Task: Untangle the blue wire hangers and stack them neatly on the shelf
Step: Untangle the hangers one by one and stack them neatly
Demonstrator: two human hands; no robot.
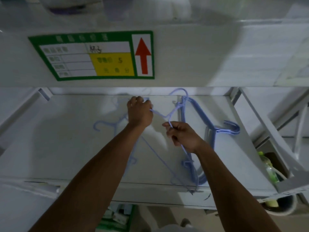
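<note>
Both forearms reach over the shelf (66,144); left grip (139,113) and right grip (183,137) each pinch one thin blue hanger (174,111), apparently caught on the stack (200,114) at 2 o'clock. I judge it light, springy, snag-prone; best held at the shoulders, not the hook.

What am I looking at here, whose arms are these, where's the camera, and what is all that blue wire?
No machine here. This is one picture from a camera worn on a person's head, looking down at their own bare arms over a white shelf. The left hand and the right hand each grip the tangled blue wire hangers stretched between them. A neater bunch of hangers lies to the right, and loose hangers lie faintly to the left. The green label with a red arrow sits on the shelf edge above.
</note>
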